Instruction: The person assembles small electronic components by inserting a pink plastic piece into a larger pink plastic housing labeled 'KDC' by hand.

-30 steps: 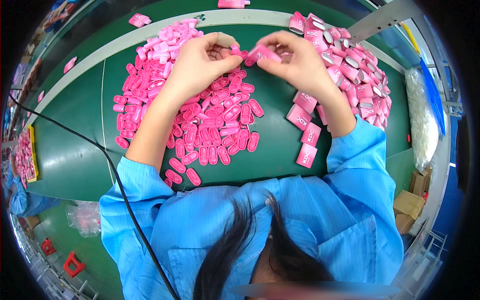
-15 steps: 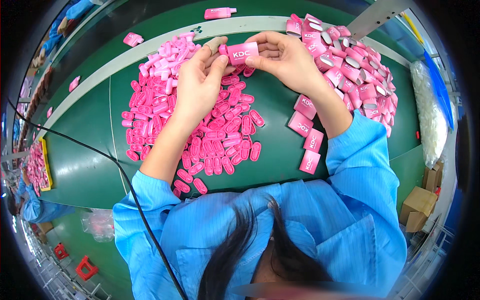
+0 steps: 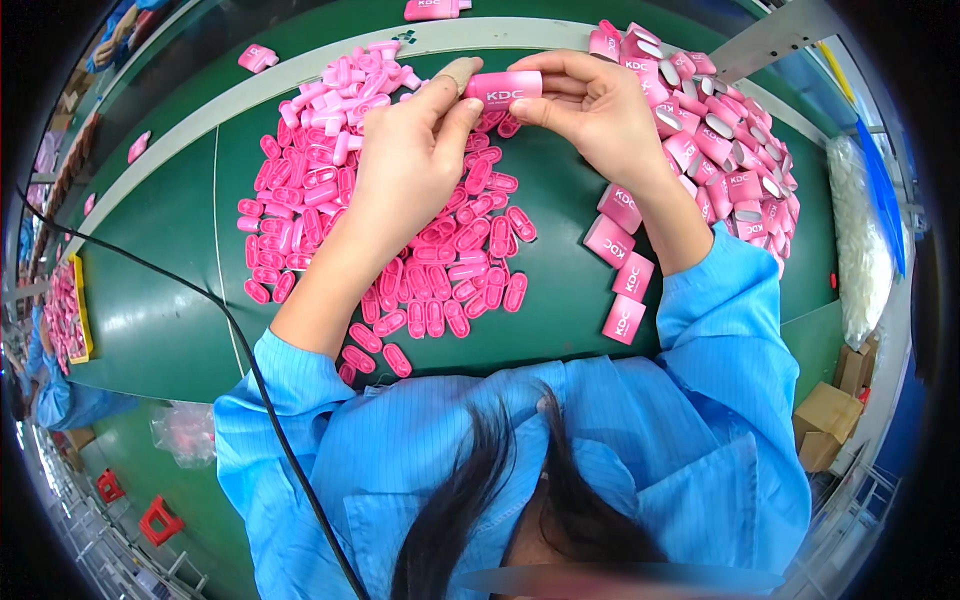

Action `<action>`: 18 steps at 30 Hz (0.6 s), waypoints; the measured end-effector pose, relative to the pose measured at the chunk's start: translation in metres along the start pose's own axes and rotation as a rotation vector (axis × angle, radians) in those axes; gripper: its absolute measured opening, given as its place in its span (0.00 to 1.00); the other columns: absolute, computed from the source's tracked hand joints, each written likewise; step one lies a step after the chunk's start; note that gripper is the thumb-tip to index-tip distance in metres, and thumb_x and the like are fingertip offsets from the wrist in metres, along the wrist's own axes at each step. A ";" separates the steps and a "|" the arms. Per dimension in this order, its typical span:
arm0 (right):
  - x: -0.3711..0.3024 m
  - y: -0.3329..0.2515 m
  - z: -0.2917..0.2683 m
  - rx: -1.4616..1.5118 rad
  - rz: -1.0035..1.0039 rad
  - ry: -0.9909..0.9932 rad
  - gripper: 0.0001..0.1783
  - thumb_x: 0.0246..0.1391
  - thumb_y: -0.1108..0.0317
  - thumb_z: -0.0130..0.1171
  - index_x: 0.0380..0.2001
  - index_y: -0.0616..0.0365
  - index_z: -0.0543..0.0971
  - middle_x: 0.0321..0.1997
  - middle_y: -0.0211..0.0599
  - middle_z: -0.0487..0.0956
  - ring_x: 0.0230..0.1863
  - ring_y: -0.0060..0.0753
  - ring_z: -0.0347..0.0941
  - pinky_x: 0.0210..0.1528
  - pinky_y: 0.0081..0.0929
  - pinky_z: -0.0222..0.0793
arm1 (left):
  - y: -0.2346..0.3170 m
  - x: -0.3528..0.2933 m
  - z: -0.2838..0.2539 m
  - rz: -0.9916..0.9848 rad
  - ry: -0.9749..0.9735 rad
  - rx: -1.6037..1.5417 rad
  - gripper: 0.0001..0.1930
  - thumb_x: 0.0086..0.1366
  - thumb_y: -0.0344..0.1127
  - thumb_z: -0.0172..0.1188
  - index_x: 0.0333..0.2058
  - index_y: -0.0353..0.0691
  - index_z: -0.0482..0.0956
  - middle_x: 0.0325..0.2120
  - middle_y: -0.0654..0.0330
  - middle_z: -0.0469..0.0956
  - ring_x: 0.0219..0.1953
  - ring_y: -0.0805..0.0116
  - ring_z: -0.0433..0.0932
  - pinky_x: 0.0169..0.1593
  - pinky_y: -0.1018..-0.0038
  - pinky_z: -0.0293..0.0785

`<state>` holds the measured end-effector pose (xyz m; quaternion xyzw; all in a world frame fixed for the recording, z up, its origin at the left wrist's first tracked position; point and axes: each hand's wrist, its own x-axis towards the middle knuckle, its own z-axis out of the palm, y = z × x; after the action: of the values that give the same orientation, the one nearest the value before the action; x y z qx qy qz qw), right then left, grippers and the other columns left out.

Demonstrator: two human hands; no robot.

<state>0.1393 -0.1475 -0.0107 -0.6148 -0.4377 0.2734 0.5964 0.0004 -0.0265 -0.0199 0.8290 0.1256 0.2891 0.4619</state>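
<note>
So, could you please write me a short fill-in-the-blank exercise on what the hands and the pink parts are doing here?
1. Both hands hold one pink ____ between them.
2. The left hand and the right hand hold it above a mat coloured ____.
3. The heap of small oval caps lies under the ____ hand.
4. The cases are piled to the person's ____.

Missing words: case; green; left; right
</note>
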 end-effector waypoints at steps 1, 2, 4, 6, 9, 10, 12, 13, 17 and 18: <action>-0.001 0.000 -0.001 0.000 0.001 -0.006 0.16 0.44 0.75 0.61 0.39 0.65 0.74 0.35 0.38 0.78 0.35 0.24 0.75 0.38 0.19 0.72 | 0.007 -0.002 0.001 0.032 0.006 0.080 0.15 0.58 0.28 0.52 0.44 0.32 0.71 0.18 0.52 0.75 0.18 0.68 0.75 0.24 0.74 0.69; 0.001 0.000 -0.003 0.021 0.010 -0.021 0.16 0.44 0.76 0.61 0.39 0.65 0.74 0.35 0.38 0.78 0.35 0.24 0.75 0.38 0.19 0.72 | 0.011 -0.002 0.001 0.064 0.017 0.163 0.14 0.57 0.27 0.52 0.43 0.32 0.72 0.16 0.50 0.73 0.17 0.63 0.75 0.22 0.71 0.68; 0.001 -0.001 -0.007 0.040 0.013 -0.049 0.16 0.44 0.76 0.60 0.39 0.66 0.74 0.35 0.39 0.78 0.35 0.25 0.75 0.38 0.20 0.72 | 0.012 0.000 0.004 0.098 0.023 0.161 0.14 0.57 0.27 0.52 0.43 0.32 0.72 0.16 0.49 0.73 0.17 0.60 0.75 0.22 0.70 0.68; 0.000 0.001 -0.010 0.059 0.053 -0.055 0.16 0.45 0.76 0.60 0.40 0.66 0.73 0.35 0.39 0.78 0.35 0.25 0.75 0.38 0.20 0.72 | 0.012 0.000 0.000 0.087 -0.051 0.144 0.16 0.58 0.31 0.53 0.45 0.31 0.69 0.20 0.48 0.75 0.23 0.58 0.78 0.26 0.69 0.72; 0.003 0.001 -0.008 0.144 0.072 -0.054 0.17 0.46 0.75 0.59 0.42 0.67 0.72 0.35 0.40 0.78 0.36 0.26 0.75 0.40 0.21 0.72 | 0.002 0.003 0.005 0.062 -0.039 -0.261 0.22 0.59 0.35 0.54 0.48 0.28 0.65 0.31 0.46 0.76 0.31 0.60 0.79 0.34 0.71 0.75; 0.006 -0.001 -0.003 0.159 0.074 -0.064 0.17 0.48 0.75 0.58 0.43 0.66 0.71 0.36 0.40 0.78 0.36 0.27 0.75 0.41 0.21 0.71 | 0.000 0.004 0.001 -0.002 -0.045 -0.299 0.26 0.59 0.37 0.56 0.50 0.25 0.62 0.41 0.47 0.73 0.38 0.62 0.77 0.42 0.73 0.73; 0.010 -0.005 0.008 0.156 0.066 -0.108 0.17 0.48 0.75 0.58 0.43 0.66 0.71 0.36 0.40 0.78 0.37 0.27 0.75 0.41 0.21 0.71 | -0.001 0.007 0.003 -0.056 -0.012 -0.466 0.27 0.59 0.37 0.56 0.51 0.25 0.62 0.42 0.47 0.72 0.39 0.63 0.76 0.43 0.74 0.72; 0.012 -0.007 0.016 0.158 0.064 -0.147 0.17 0.48 0.74 0.58 0.43 0.67 0.71 0.36 0.41 0.78 0.37 0.27 0.75 0.41 0.21 0.71 | -0.001 0.008 0.002 -0.116 0.011 -0.635 0.27 0.58 0.37 0.57 0.51 0.25 0.61 0.44 0.47 0.71 0.40 0.64 0.75 0.44 0.75 0.71; 0.026 -0.015 0.033 -0.242 -0.104 -0.078 0.19 0.46 0.67 0.60 0.42 0.64 0.73 0.34 0.38 0.79 0.32 0.26 0.76 0.35 0.21 0.72 | 0.000 0.014 -0.019 -0.317 -0.016 -0.909 0.21 0.57 0.35 0.59 0.46 0.29 0.68 0.36 0.56 0.75 0.36 0.72 0.75 0.39 0.78 0.72; 0.030 -0.032 0.039 -0.438 -0.162 -0.064 0.18 0.44 0.64 0.61 0.39 0.61 0.75 0.30 0.38 0.79 0.28 0.27 0.77 0.30 0.21 0.72 | 0.003 0.016 -0.031 -0.292 0.064 -0.771 0.18 0.56 0.34 0.59 0.43 0.31 0.70 0.33 0.58 0.76 0.34 0.74 0.75 0.36 0.79 0.72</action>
<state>0.1134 -0.1057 0.0203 -0.6835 -0.5531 0.1423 0.4547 -0.0053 0.0010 0.0006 0.5590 0.1389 0.2721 0.7708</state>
